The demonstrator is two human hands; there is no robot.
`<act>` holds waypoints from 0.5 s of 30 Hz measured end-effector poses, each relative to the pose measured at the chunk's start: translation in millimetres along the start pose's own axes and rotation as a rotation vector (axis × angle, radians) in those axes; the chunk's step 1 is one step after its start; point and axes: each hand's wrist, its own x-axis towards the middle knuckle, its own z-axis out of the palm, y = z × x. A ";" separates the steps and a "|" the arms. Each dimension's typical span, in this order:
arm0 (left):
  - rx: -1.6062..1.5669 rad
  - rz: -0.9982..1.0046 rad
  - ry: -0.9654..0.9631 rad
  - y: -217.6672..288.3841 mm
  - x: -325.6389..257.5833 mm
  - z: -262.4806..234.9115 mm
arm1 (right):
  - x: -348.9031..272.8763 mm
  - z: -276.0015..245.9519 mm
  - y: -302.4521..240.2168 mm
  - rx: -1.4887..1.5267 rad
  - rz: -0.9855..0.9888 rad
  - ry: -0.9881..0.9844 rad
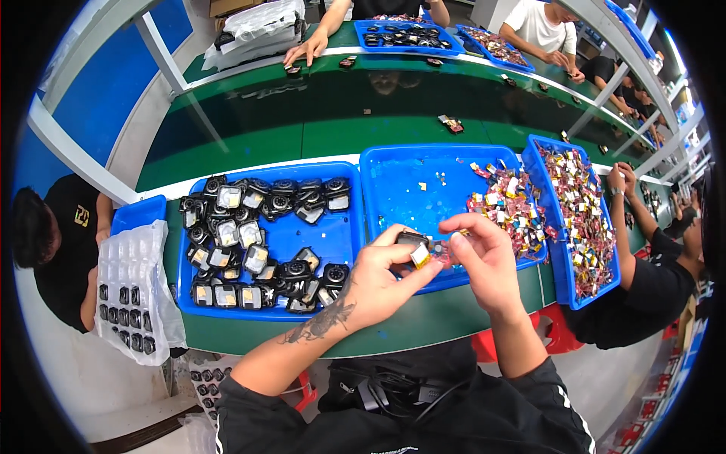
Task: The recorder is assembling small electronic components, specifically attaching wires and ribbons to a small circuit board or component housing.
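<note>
Two hands at frame centre | my left hand [378, 276] pinches a small black module [414, 240]; my right hand [484, 257] fingers grip its yellow-pink battery pack [425, 254] | left blue tray [344, 227] heaped with modules, many batteries remaining in the right tray [393, 170].

We see a green workbench [423, 321] before us. On it lie three blue trays [344, 250], side by side. A clear blister sheet [132, 291] overhangs its left end.

Camera modules [257, 246] fill the left tray [344, 250]; small parts [510, 204] lie in the right tray [401, 189]
</note>
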 end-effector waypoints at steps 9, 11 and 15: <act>0.079 0.040 0.049 -1.6 1.3 -1.1 | 0.3 2.4 0.7 -0.289 -0.100 -0.026; 0.101 0.037 0.068 -1.4 1.8 -1.2 | 0.9 -0.2 -1.4 -0.370 -0.157 -0.025; -0.515 -0.464 0.052 -14.9 3.1 -4.5 | -0.5 -6.6 -2.5 -0.551 -0.300 -0.023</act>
